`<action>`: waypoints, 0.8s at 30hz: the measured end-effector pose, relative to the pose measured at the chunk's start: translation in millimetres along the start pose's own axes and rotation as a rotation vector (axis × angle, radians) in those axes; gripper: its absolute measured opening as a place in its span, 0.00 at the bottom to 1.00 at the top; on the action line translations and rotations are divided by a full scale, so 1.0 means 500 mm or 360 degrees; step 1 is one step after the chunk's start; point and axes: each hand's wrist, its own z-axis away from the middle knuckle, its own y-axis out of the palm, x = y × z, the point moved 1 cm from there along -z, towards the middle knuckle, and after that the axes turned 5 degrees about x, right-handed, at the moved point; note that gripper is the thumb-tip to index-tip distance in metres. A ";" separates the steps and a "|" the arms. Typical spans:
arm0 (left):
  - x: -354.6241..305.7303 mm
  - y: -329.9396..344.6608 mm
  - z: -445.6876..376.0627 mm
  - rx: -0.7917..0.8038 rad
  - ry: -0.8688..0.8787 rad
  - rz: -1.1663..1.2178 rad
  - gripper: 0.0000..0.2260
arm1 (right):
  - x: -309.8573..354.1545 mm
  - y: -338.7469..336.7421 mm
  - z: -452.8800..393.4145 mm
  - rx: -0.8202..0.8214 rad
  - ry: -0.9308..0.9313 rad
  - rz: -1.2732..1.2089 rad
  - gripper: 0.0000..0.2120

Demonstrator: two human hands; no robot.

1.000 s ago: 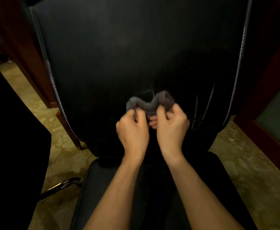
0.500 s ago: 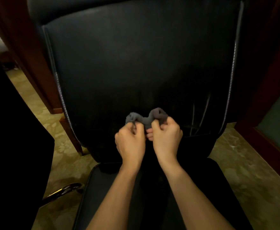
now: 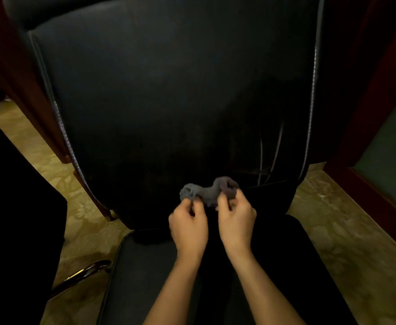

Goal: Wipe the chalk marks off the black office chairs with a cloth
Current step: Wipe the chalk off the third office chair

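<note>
Two hands share one small grey cloth (image 3: 207, 191), bunched and twisted into a lumpy rope with a knotted-looking wad at each end. The left hand (image 3: 188, 227) pinches the left wad with curled fingers (image 3: 187, 204); the right hand (image 3: 235, 222) grips the right wad the same way. Just beyond the fingertips stands the black chair back (image 3: 169, 102), dark leather with pale stitched piping down both edges. Up and right of the right-hand fingers, thin white chalk marks (image 3: 271, 156) streak the leather. Below the wrists lies the black seat (image 3: 150, 277). Left of the left hand, a chrome armrest (image 3: 84, 273) curves over patterned beige carpet (image 3: 84, 207); dark red wood panelling (image 3: 366, 90) frames the right.
</note>
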 end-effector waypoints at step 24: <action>-0.042 0.070 0.062 0.0090 -0.0358 0.0583 0.15 | -0.041 -0.105 -0.003 -0.0134 -0.0348 -0.0220 0.08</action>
